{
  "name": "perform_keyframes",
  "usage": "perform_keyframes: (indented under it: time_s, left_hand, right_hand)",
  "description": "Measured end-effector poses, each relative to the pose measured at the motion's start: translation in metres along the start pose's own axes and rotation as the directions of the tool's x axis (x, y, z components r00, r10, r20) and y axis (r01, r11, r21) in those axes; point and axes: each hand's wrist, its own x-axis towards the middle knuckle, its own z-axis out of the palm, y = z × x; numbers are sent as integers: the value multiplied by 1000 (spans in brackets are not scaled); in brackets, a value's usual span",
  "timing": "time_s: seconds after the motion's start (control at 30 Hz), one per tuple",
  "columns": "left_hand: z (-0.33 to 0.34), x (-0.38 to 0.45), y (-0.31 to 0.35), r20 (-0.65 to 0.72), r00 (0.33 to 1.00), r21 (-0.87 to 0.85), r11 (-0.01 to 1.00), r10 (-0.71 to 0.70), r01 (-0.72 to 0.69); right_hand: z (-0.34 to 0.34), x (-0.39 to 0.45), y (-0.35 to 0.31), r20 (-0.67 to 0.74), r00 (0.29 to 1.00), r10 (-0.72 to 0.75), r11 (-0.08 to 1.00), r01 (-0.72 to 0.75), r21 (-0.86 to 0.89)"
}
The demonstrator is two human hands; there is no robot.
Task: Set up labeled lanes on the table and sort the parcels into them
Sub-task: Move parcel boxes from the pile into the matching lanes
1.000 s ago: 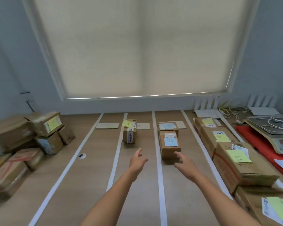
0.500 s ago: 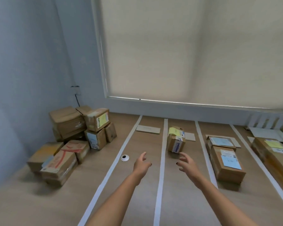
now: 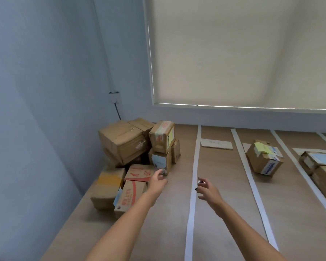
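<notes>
Several unsorted cardboard parcels are heaped in the table's far left corner, among them a big plain box and a red-printed box. White tape strips divide the wooden table into lanes. A card label lies at the head of the first lane. A parcel with a yellow note sits in the second lane. My left hand reaches out empty, fingers relaxed, just short of the heap. My right hand hovers empty over the leftmost tape strip.
The blue wall borders the table on the left, with a socket and cable above the heap. A window blind hangs behind. More parcels with blue labels lie in a lane at the right edge.
The view has swung left from the lanes toward the parcel heap. Both hands have moved left with it, and the left hand now nears the heap.
</notes>
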Motion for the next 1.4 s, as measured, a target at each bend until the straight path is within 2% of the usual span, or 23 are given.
perform_keyframes:
  time_s: [0.17,0.3,0.4,0.6,0.73,0.9,1.03,1.27,1.4]
  left_hand:
    - [-88,13,-48,-133,987,-25,995,-95,92]
    - [-125,12,-84,-134,982,68,987,-135,145]
    - [-133,13,-104,-100,985,120,981,-140,152]
    - [-130,18,-119,-60,982,104,978,-177,183]
    - [-124,18,-122,-67,985,98,981,-161,167]
    - [-119,15,-106,-80,993,90,992,-87,94]
    - [-104,10,-83,-89,992,181,981,87,-70]
    - [-52,-6,-48,-3,957,280,919,289,-277]
    - [-13,-17,-26,89,911,326,853,402,-408]
  right_hand:
    - [89,19,-6,98,994,49,997,-44,-58]
    - [148,32,-2,171,980,107,987,-84,-135]
    - [179,38,4,187,969,162,976,-130,-174]
    - [215,47,20,243,928,282,953,-241,-185]
    - [229,49,27,224,940,258,962,-228,-150]
    - [210,51,26,117,955,273,958,-259,-123]
    - [186,48,16,35,964,262,964,-260,-58]
    - [138,35,1,-86,959,269,960,-260,104]
    - [95,30,3,-187,935,302,944,-267,192]
